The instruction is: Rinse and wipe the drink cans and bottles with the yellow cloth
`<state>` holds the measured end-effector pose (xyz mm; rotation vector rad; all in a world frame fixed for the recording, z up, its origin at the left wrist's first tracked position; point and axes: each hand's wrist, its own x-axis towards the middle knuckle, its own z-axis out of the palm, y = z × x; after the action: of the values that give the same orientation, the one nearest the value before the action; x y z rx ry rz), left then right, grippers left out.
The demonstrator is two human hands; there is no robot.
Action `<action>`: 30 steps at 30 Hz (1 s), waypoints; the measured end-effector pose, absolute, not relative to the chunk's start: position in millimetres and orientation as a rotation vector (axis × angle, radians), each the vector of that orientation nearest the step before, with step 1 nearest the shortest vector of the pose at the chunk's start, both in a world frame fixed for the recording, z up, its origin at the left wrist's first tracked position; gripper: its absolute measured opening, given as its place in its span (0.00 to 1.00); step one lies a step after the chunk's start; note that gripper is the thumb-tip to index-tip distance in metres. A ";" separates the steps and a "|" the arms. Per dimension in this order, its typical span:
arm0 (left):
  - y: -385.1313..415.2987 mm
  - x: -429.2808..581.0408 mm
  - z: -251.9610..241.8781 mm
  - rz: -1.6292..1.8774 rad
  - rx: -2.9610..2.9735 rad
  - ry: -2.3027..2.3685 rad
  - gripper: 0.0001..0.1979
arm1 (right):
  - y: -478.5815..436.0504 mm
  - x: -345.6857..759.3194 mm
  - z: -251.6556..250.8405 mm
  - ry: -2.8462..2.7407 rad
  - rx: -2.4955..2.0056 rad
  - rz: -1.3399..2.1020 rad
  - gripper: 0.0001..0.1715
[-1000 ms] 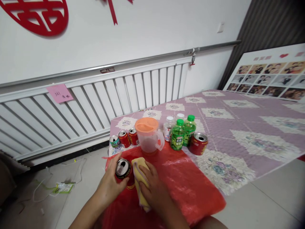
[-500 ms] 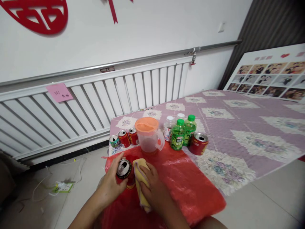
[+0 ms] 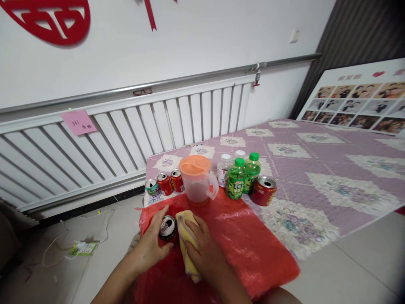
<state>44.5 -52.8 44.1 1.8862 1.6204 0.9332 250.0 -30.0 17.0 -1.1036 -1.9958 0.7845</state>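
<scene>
A red drink can (image 3: 168, 226) with a black rim and an opened top stands on the red plastic sheet (image 3: 240, 240). My left hand (image 3: 153, 242) curves loosely around its left side, thumb in front and fingers behind. On the can's right, my right hand (image 3: 201, 242) grips a folded yellow cloth (image 3: 186, 236), which is against or very close to the can. The lower part of the can is partly hidden by my left thumb and the cloth.
Beyond the sheet stand a pitcher with an orange lid (image 3: 195, 179), small cans (image 3: 164, 184), green-capped bottles (image 3: 236, 182), white-capped bottles (image 3: 224, 171) and a larger red can (image 3: 264, 191). A floral tablecloth (image 3: 294, 177) covers the table beside a white radiator (image 3: 126, 135).
The can has shifted slightly right and lower within my left hand, whose fingers sit a little looser around it. My right hand and the cloth have barely moved.
</scene>
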 end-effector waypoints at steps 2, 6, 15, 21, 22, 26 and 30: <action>-52.4 47.5 43.8 0.984 1.857 1.699 0.46 | -30.4 249.9 18.3 -1.994 -1.096 0.774 0.32; -49.4 52.6 35.5 1.043 1.798 1.819 0.44 | -31.3 250.3 20.1 -2.000 -1.073 0.738 0.29; -54.1 52.5 41.0 1.023 1.817 1.686 0.42 | -30.0 251.6 19.3 -2.039 -1.107 0.801 0.32; -55.9 47.5 47.7 0.921 1.820 1.678 0.45 | -30.8 251.0 19.0 -2.039 -1.119 0.809 0.32; -55.2 47.3 46.1 0.951 1.830 1.698 0.45 | -31.2 250.8 18.8 -2.035 -1.115 0.803 0.32; -51.4 49.4 38.0 1.067 1.853 1.814 0.44 | -32.7 250.9 18.1 -2.016 -1.033 0.739 0.31; -50.1 51.4 36.9 1.066 1.839 1.819 0.41 | -33.1 252.3 19.2 -2.045 -1.023 0.751 0.30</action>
<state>51.4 -50.1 36.9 1.8387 1.8191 1.0662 252.3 -33.1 19.2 -1.0230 -2.0449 0.7507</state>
